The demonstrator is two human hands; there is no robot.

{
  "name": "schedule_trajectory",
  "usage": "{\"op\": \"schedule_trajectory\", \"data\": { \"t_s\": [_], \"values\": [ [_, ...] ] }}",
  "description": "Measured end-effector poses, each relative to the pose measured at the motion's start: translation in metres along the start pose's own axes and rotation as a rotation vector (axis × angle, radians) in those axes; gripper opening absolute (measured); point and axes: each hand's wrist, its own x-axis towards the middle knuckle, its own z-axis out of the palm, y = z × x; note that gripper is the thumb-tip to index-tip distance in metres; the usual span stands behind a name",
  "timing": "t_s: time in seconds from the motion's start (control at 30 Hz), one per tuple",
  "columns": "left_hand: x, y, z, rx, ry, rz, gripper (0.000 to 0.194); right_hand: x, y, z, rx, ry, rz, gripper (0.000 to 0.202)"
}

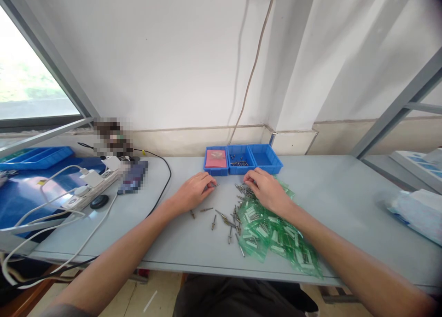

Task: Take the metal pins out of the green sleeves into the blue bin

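**Rivet-like fasteners (227,220) and green packets (276,236) spread over a grey bench (352,202)**

Any print on the white slips (278,250) inside the packets is too small to read.

Two hands are at work. The left hand (195,191) pinches one fastener (217,184), its end showing past the fingertips, over the middle of the bench. The right hand (264,188), fingers bent, is at the far end of the loose heap; I cannot tell whether it grips anything.

Three fasteners lie singly left of the heap; two more lie at its near side, toward the bench's near edge. The others overlap too much to count, as do the packets, which reach from the right forearm almost to that edge.

Three blue bins stand in a row by the far edge: the left bin (216,172) holds one red piece (216,159), the middle bin (241,170) more fasteners, and the right bin (267,156) ends the row.

Toward the left end are one white power strip (88,191) and, just beside it, one round black object (99,202).
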Motion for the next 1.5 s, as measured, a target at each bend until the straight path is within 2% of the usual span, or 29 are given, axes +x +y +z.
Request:
{"op": "schedule_trajectory", "data": {
  "t_s": [0.37, 0.6, 0.9, 1.1, 1.3, 1.5],
  "values": [
    [0.001, 0.004, -0.001, 0.001, -0.017, 0.013, 0.016, -0.001, -0.013, -0.009, 0.072, -0.065, 0.056, 0.013],
    [0.0, 0.004, -0.001, -0.001, -0.016, 0.032, 0.015, -0.004, -0.019, -0.005, 0.219, -0.149, -0.007, 0.015],
    [0.0, 0.008, -0.002, -0.006, -0.033, 0.051, 0.018, -0.001, -0.017, -0.003, 0.218, -0.044, -0.014, 0.029],
    [-0.001, 0.008, -0.001, 0.003, -0.035, 0.055, 0.021, -0.001, -0.017, -0.006, 0.345, -0.065, 0.111, 0.026],
    [0.0, 0.009, -0.003, 0.018, -0.029, 0.061, 0.027, 0.003, -0.015, -0.006, 0.603, -0.063, 0.231, 0.03],
    [0.0, 0.008, -0.003, 0.055, -0.033, 0.044, 0.028, 0.003, -0.018, -0.011, 0.733, -0.082, 0.307, 0.034]
  ]
}}
